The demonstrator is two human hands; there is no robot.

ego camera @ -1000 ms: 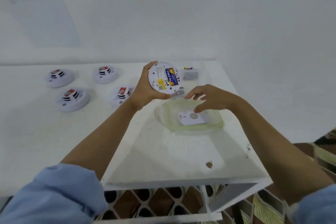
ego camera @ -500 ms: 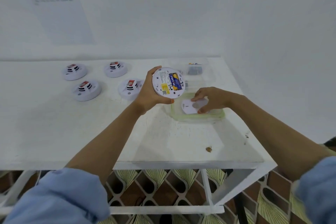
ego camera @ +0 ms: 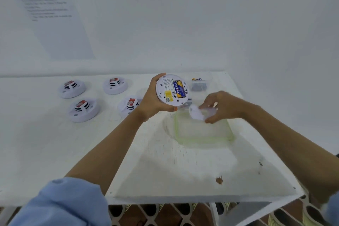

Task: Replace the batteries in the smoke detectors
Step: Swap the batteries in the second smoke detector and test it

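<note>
VIEW: one wide-angle camera worn on the person's head | FACING: forward and down over the white table [ego camera: 45,143] to the wall [ego camera: 220,24] behind it | RANGE: close; forearms enter from the bottom corners, left hand [ego camera: 152,101] and right hand [ego camera: 225,108] near mid-frame | BOTTOM EDGE: table's near rim, patterned floor [ego camera: 161,214] beneath
</note>
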